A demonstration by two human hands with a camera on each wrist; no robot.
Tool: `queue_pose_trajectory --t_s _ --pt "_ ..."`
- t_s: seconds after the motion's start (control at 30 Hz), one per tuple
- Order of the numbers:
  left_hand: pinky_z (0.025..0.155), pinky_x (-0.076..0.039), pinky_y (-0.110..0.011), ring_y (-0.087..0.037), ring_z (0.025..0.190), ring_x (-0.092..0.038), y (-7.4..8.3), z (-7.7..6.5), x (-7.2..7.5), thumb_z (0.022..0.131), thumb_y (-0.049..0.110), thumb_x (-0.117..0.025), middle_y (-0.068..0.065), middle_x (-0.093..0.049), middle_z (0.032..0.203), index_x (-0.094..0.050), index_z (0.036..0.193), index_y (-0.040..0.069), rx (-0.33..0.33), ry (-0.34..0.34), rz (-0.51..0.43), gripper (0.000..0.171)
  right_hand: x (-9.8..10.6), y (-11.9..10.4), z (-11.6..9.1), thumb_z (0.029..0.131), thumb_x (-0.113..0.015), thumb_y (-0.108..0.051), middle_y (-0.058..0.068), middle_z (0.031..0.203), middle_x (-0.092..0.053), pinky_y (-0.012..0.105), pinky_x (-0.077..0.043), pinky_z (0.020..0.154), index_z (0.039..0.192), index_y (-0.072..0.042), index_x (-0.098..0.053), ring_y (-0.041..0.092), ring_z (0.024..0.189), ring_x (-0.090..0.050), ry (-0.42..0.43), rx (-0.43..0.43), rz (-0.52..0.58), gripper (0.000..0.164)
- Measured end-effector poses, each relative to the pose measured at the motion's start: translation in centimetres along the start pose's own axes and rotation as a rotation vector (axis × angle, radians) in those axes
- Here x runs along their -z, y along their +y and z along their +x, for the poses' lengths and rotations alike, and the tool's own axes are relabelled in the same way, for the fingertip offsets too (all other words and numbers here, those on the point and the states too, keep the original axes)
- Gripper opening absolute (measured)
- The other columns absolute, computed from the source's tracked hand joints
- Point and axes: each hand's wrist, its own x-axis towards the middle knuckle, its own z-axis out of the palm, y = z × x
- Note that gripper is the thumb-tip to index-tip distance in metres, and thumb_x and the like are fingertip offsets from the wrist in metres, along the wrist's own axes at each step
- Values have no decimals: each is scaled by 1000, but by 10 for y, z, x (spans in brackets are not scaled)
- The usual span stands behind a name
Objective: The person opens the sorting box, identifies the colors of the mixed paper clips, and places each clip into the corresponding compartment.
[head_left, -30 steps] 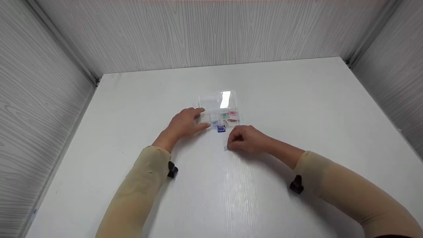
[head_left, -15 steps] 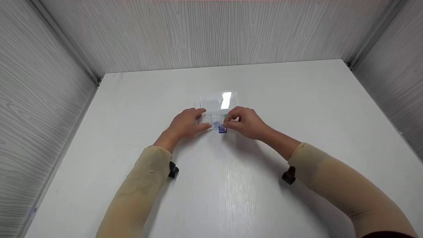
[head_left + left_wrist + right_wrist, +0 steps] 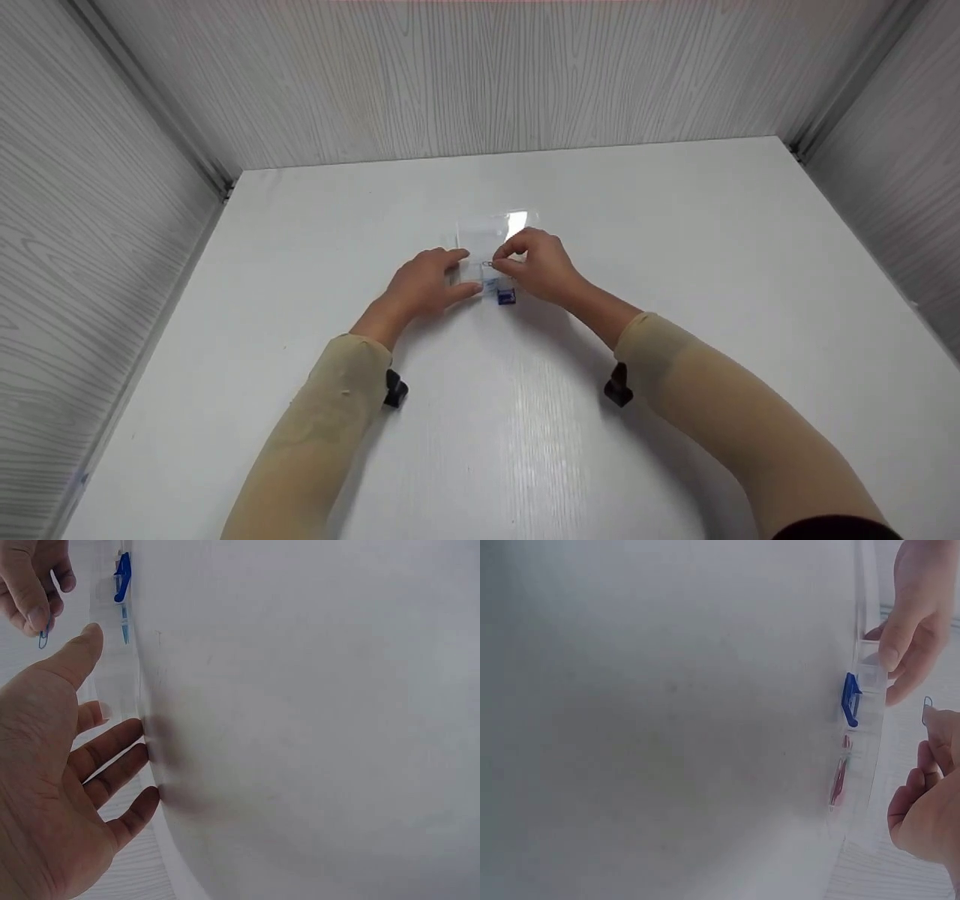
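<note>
A clear plastic compartment box lies on the white table, its see-through lid tipped back. My left hand holds the box's left end, thumb by the front edge and index finger toward the back. Between thumb and forefinger, my right hand pinches a light blue paper clip over the box. A dark blue latch sits on the box's front edge. Light blue pieces show in a compartment beside it, and red paper clips in one farther right. My right hand covers the right compartments in the head view.
White wood-grain panels enclose the white tabletop at the back and both sides. Beige sleeves cover both forearms, each with a small black camera at the wrist.
My right hand has lifted the paper clip from the table in front of the box and carried it back and left over the compartments. My left hand stays by the box.
</note>
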Motion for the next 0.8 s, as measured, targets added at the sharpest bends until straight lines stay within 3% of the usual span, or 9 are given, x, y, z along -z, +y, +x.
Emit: queue_pose_trajectory --t_s 0.37,0.6,0.8 --pt "119 -39 -50 -33 144 -50 -2 2 0 100 52 -69 -12 -58 152 -50 159 13 -30 -2 6 73 1 2 -3 102 -73 -18 6 118 -71 44 -47 106 110 -8 -83 27 119 -61 29 7 2 17" --pt "120 -39 -50 -32 142 -51 1 -2 3 101 54 -68 -12 -56 154 -44 163 13 22 -20 21 78 26 14 -18 103 -72 -23 9 122 -70 46 -48 105 123 -4 -76 28 121 -61 92 38 -26 28" --pt "125 -31 -53 -35 153 -39 0 -5 4 100 57 -66 -15 -44 165 -31 169 15 46 -34 49 88 53 33 -35 103 -72 -23 17 134 -67 50 -46 111 136 0 -68 33 130 -59 152 83 -132 40"
